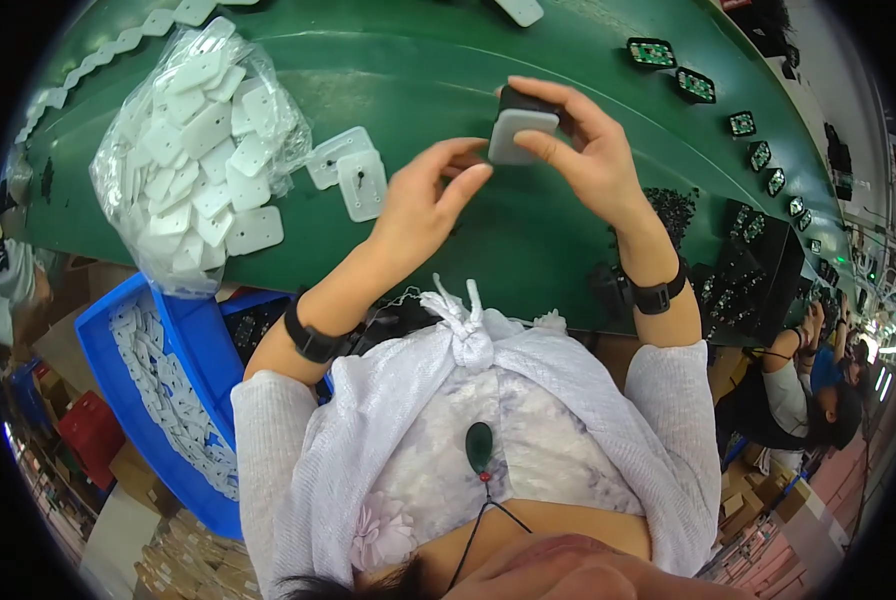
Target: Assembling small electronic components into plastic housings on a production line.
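My right hand (pixel 593 150) grips a small black case (pixel 528 100) with a pale, rounded rectangular cover (pixel 516 138) against its face. The thumb presses on the cover while the fingers wrap behind the case. Just left of it, my left hand (pixel 423 200) holds nothing, thumb and fingers apart, fingertips close to the cover's edge; whether they touch it I cannot tell. Beside that hand lie two loose translucent white covers (pixel 362 186), one overlapping the other. Further left, a clear plastic bag (pixel 118 190) is filled with several similar white covers (pixel 208 130).
Black cases with green circuit boards (pixel 696 85) stand in a curved row at far right on the green table (pixel 408 60). Small black parts (pixel 672 212) are heaped near a black box (pixel 783 255). A blue bin (pixel 183 475) of white pieces sits lower left. Other people (pixel 793 400) are at right.
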`<state>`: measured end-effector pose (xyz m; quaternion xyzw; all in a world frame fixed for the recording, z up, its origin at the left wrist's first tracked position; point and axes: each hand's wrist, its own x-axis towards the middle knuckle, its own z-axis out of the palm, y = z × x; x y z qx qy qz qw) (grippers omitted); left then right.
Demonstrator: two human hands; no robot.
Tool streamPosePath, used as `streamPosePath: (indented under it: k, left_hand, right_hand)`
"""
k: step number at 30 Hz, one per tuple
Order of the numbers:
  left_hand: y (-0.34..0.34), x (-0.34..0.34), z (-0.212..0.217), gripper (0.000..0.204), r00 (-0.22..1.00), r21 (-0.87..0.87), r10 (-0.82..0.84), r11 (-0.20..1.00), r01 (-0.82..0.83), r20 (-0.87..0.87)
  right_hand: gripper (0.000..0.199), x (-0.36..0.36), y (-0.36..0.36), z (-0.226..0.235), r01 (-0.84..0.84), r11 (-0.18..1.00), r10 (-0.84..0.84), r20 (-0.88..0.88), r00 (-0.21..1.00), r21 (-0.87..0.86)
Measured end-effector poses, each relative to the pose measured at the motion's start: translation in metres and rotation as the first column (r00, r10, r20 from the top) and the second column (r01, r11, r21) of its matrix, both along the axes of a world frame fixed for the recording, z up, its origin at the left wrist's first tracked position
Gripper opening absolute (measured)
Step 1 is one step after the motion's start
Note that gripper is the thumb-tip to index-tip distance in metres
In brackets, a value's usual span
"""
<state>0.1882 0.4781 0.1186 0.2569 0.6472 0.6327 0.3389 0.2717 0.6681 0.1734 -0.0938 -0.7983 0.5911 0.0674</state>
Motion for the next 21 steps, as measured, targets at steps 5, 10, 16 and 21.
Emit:
streamPosePath:
  k: [5,10,16,21]
  left_hand:
    - [-0.046,-0.014,-0.005,0.050,0.456,-0.163,-0.003,0.935,-0.314,-0.890]
    - [-0.074,-0.011,-0.010,0.064,0.401,-0.308,-0.127,0.851,-0.426,-0.907]
    - [-0.074,-0.007,-0.013,0.072,0.382,-0.318,-0.146,0.841,-0.437,-0.912]
    - [-0.073,-0.005,-0.014,0.066,0.392,-0.287,-0.106,0.852,-0.438,-0.914]
  right_hand:
    - [0.053,-0.015,0.064,-0.004,0.189,0.920,-0.182,-0.053,0.982,0.344]
    - [0.044,-0.048,0.134,-0.023,-0.215,0.974,0.219,-0.508,0.833,0.066]
    - [0.036,-0.082,0.161,-0.022,-0.060,0.904,-0.018,0.179,0.984,0.423]
    - [0.036,-0.095,0.185,-0.039,-0.362,0.913,0.389,-0.138,0.911,0.186]
